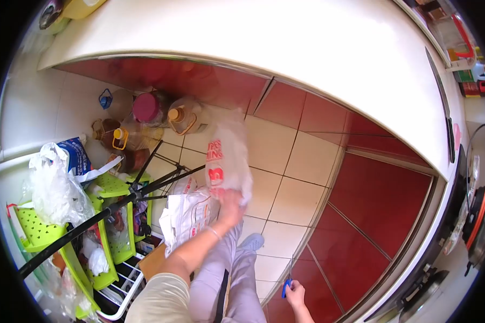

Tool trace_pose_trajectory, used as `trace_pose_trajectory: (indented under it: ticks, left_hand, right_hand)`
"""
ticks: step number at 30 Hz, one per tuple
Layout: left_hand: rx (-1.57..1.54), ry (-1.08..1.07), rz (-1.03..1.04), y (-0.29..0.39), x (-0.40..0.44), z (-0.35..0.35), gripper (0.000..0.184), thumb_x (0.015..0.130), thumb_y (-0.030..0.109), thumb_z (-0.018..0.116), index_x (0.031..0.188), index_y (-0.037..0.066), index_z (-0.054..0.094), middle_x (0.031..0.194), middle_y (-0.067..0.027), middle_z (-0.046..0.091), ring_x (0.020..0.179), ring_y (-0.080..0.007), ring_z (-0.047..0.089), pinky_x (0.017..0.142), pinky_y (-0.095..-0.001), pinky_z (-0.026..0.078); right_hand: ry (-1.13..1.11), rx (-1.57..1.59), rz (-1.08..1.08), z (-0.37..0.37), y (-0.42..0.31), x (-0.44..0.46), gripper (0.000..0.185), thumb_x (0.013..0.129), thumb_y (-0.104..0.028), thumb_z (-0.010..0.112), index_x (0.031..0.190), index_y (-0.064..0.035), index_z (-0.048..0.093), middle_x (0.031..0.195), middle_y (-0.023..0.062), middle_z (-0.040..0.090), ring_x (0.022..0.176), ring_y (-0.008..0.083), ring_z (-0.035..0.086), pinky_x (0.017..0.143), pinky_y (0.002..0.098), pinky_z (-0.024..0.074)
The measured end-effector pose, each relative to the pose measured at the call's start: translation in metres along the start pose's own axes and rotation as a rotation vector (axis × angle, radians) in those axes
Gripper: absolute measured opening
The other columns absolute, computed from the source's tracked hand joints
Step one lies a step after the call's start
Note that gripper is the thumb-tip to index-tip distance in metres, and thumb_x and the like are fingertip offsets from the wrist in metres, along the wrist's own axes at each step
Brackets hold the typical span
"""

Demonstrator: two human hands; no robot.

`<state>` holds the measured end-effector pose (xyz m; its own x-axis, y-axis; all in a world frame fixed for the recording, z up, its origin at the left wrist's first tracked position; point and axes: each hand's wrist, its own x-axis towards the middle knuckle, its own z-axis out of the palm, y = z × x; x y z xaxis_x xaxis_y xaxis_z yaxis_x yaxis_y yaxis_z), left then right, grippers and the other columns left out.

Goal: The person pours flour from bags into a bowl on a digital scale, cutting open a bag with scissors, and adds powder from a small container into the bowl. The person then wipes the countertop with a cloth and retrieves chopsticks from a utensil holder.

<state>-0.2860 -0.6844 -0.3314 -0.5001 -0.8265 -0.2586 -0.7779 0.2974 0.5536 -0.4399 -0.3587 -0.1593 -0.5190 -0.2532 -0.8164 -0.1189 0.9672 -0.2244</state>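
My left hand point(230, 209) is closed around the lower end of a white plastic bag point(229, 156) with red lettering. The bag stretches up and away over the tiled floor. Beside this hand, to its left, is a fuller white bag point(186, 218) with printed marks. My right hand point(295, 295) is low, in front of the red cabinet doors. It grips scissors point(287, 288) by their blue handle, with the thin blades pointing up and away. Part of the handle is hidden by my fingers.
Large plastic bottles point(183, 116) stand in the far left corner. A black tripod point(118, 204) slants across a green rack point(113, 237) with bags on it. A white countertop point(242, 37) curves above red cabinets point(372, 199). Pans point(425, 293) are at the right.
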Motion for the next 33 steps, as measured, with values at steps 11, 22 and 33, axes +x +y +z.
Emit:
trace_pose_trajectory:
  ticks: [11, 22, 33]
  left_hand:
    - [-0.279, -0.008, -0.452, -0.045, 0.079, 0.063, 0.086, 0.064, 0.046, 0.071, 0.129, 0.001, 0.037, 0.129, -0.0206, 0.04, 0.124, -0.0357, 0.032, 0.103, -0.051, 0.021]
    - [0.057, -0.729, -0.371, -0.023, 0.121, 0.194, 0.075, 0.059, 0.04, 0.074, 0.126, 0.019, 0.046, 0.108, -0.0087, 0.061, 0.112, -0.0273, 0.047, 0.096, -0.0482, 0.024]
    - [-0.449, 0.004, 0.241, 0.066, -0.024, 0.026, 0.013, 0.06, 0.008, 0.062, 0.07, 0.012, 0.055, 0.096, -0.0083, 0.052, 0.109, -0.032, 0.044, 0.095, -0.0469, 0.027]
  right_hand:
    - [0.102, -0.046, 0.118, -0.014, 0.05, 0.01, 0.031, 0.077, -0.021, 0.071, 0.062, -0.0027, 0.051, 0.053, -0.0024, 0.048, 0.049, 0.0044, 0.041, 0.042, 0.0248, 0.035]
    - [0.108, 0.239, 0.349, 0.002, 0.115, 0.012, 0.023, 0.08, -0.015, 0.068, 0.066, -0.0051, 0.052, 0.053, -0.0031, 0.047, 0.046, 0.0046, 0.042, 0.038, 0.0237, 0.0323]
    - [0.287, 0.175, 0.011, -0.019, 0.048, 0.068, 0.034, 0.077, -0.024, 0.07, 0.064, -0.0082, 0.043, 0.058, -0.0046, 0.038, 0.056, 0.0067, 0.033, 0.047, 0.0251, 0.0305]
